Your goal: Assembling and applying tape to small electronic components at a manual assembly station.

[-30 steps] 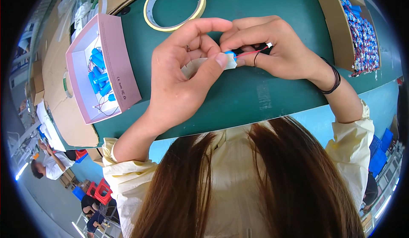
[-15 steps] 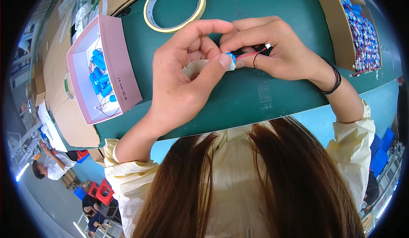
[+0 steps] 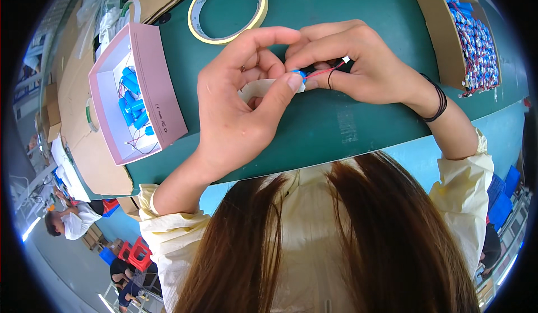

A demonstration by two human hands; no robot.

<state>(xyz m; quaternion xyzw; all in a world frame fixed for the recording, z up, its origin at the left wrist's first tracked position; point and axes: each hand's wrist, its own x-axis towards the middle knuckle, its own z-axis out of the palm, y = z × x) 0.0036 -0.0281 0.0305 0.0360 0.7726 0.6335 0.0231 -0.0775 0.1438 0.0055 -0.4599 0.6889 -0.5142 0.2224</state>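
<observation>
Between my two hands, above the green table, is a small blue cylindrical battery (image 3: 300, 75) with thin red and black wires and a white connector (image 3: 346, 59). My left hand (image 3: 241, 100) pinches a strip of pale tape (image 3: 255, 90) against the battery with thumb and fingers. The tape curls back into the palm. From the other side, my right hand (image 3: 358, 63) grips the battery and its wires between thumb and fingertips; a black wire loops over the thumb. Fingers hide most of the battery.
A pink-and-white box (image 3: 168, 105) with loose blue batteries stands at left. A roll of yellowish tape (image 3: 260, 18) lies at the back. An open cardboard box (image 3: 443, 38) packed with wired batteries stands at right. Flat cardboard (image 3: 95, 164) covers the table's left end.
Both hands have shifted very slightly left with the battery and tape, and less of the tape's end shows. The grip looks the same.
</observation>
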